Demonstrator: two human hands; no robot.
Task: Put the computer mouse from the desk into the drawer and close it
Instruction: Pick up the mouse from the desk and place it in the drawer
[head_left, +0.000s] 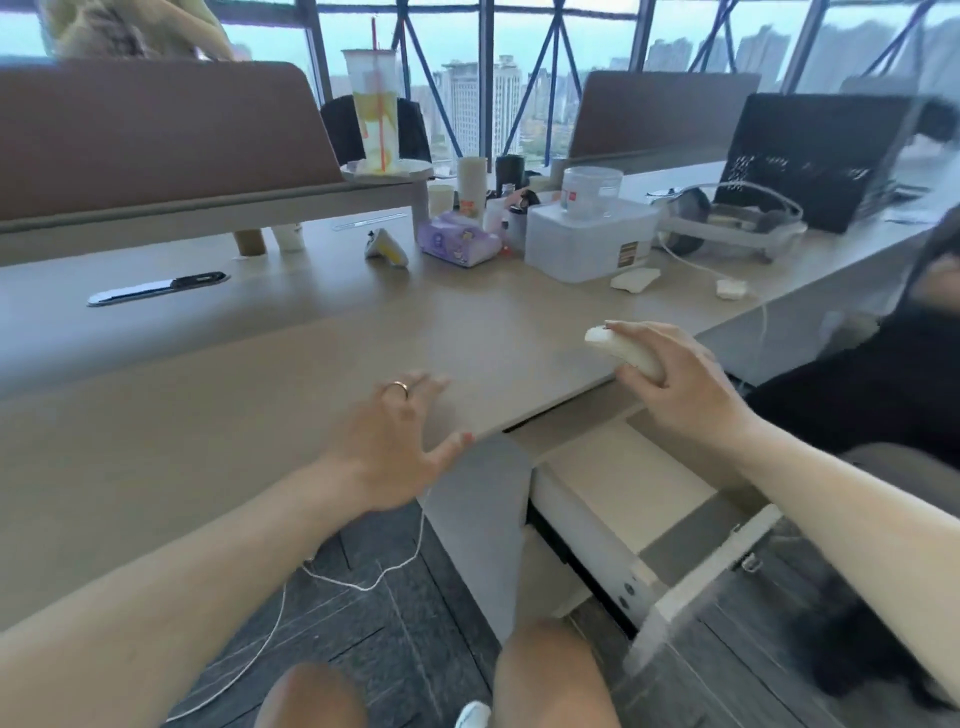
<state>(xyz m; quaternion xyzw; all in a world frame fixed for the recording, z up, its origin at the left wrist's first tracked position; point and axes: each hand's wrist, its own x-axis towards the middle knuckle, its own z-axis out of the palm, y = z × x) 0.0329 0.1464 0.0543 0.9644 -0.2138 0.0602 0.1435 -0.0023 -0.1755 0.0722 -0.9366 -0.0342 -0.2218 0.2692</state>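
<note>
A white computer mouse (618, 349) is in my right hand (680, 387), lifted just above the front edge of the beige desk (311, 358). Below that hand the drawer (623, 499) stands pulled out, its pale inside bare where I can see it. My left hand (395, 447) rests flat on the desk edge with fingers spread, a ring on one finger, holding nothing.
At the back of the desk stand a white box (587, 244), a purple tissue pack (460, 241), cups and a tall drink cup (375, 109). A headset (727, 218) and laptop (815, 156) lie at the right. A person in black (904, 364) sits to the right. A white cable (363, 577) hangs below.
</note>
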